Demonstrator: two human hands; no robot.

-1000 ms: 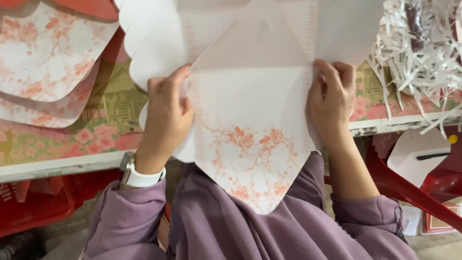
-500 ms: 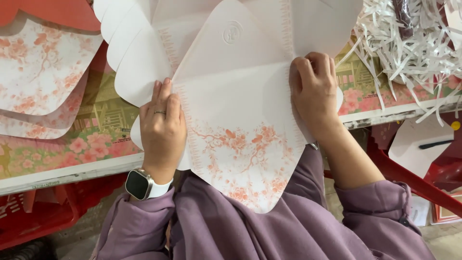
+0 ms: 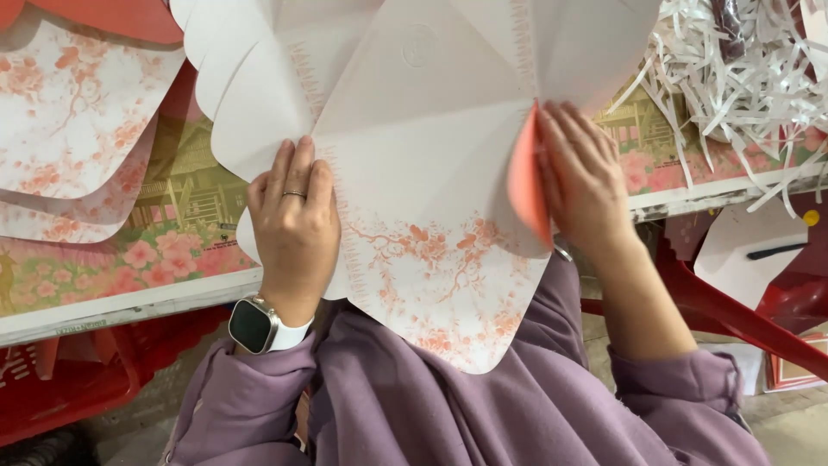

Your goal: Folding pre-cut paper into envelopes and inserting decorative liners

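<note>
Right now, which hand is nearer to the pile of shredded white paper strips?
The right hand. It lifts a flap of the floral card sheet just left of the shredded paper strips. The left hand presses the sheet's far side, well away from them.

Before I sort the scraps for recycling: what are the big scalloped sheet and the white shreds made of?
Scalloped sheet: seems stiff matte card, white with orange blossom print, coral on the reverse; it holds sharp creases. Shreds: thin white paper strips, by their curl and tangle.
</note>
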